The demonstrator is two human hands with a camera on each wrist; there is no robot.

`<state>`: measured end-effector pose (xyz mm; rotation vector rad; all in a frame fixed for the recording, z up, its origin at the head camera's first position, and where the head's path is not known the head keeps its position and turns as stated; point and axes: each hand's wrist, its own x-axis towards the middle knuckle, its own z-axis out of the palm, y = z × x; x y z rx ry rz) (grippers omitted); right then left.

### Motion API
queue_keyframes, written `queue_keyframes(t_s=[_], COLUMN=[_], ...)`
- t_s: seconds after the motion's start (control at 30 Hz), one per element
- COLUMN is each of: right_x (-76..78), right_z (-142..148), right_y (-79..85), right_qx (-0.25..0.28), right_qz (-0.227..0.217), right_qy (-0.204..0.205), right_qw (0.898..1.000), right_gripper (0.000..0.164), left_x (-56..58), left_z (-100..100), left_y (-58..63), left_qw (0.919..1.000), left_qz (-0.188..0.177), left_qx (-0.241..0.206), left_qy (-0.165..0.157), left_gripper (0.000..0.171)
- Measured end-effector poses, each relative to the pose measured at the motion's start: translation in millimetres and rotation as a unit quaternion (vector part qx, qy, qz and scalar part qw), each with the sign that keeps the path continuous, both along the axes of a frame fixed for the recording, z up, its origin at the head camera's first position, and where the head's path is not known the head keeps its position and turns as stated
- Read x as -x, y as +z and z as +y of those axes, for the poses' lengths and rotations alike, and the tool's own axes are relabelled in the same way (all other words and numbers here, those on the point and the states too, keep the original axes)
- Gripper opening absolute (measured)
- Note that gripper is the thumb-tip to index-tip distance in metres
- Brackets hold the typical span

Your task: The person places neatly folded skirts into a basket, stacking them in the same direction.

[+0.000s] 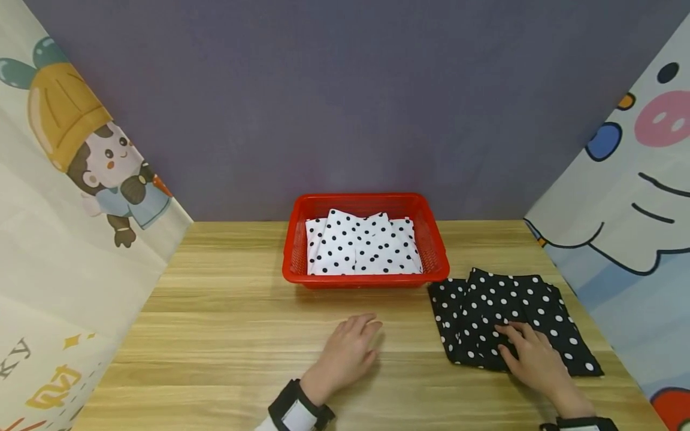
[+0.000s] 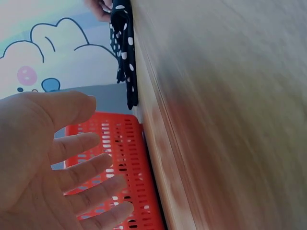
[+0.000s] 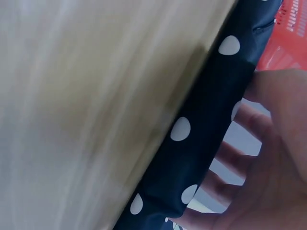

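Note:
On the right of the table lies a folded black cloth with white dots (image 1: 525, 305). My right hand (image 1: 535, 359) touches its upper side near the front edge, fingers spread and loosely bent. In the right wrist view, the cloth's rounded dotted edge (image 3: 192, 127) runs beside that hand (image 3: 268, 158). My left hand (image 1: 347, 353) is over the table left of the cloth and holds nothing; its fingers (image 2: 91, 165) are extended and apart in the left wrist view. A folded white cloth with black dots (image 1: 363, 245) lies inside a red plastic basket (image 1: 293, 239).
The basket stands at the back of the wooden table (image 1: 215, 335), against a grey backdrop (image 1: 345, 108). The black cloth's back left corner is close to the basket's front right corner. Printed cartoon sheets flank both sides (image 1: 609, 197).

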<state>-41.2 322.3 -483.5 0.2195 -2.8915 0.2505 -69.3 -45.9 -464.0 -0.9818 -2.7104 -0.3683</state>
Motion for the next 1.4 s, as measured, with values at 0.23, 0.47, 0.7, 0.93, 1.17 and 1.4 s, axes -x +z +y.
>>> queue_keyframes(t_s=[0.23,0.47,0.7,0.93,1.17,1.4], right_x=[-6.0,-9.5,-15.3,-17.7,-16.8,-17.7], right_z=[-10.5,-22.3,-40.3,-57.3,-77.4,-92.8], right_y=[5.9,6.3,7.9,9.3,12.3,16.5], right_qx=[-0.002,-0.012,-0.020,-0.026,-0.037,-0.042], right_qz=[-0.031,-0.048,-0.061,-0.058,-0.079,-0.082], right_qy=[-0.008,-0.012,-0.011,0.009,0.024,0.037], right_qw=[0.999,0.999,0.998,0.998,0.996,0.995], right_gripper=[0.036,0.035,0.035,0.035,0.036,0.039], left_x=[-2.1,-4.5,-6.0,-8.2,-9.9,-12.2], left_z=[4.4,6.4,8.6,13.3,17.7,18.8], left_y=[-0.1,-0.3,-3.1,-2.5,-0.7,-0.8], left_qw=[0.9999,0.9996,0.9995,0.9992,0.9979,0.9967], left_qz=[0.014,0.021,0.014,0.010,-0.022,-0.041], left_qx=[0.002,0.003,0.007,0.006,0.009,0.014], left_qy=[-0.009,-0.019,-0.026,-0.039,-0.060,-0.069], left_gripper=[0.052,0.050,0.050,0.051,0.051,0.051])
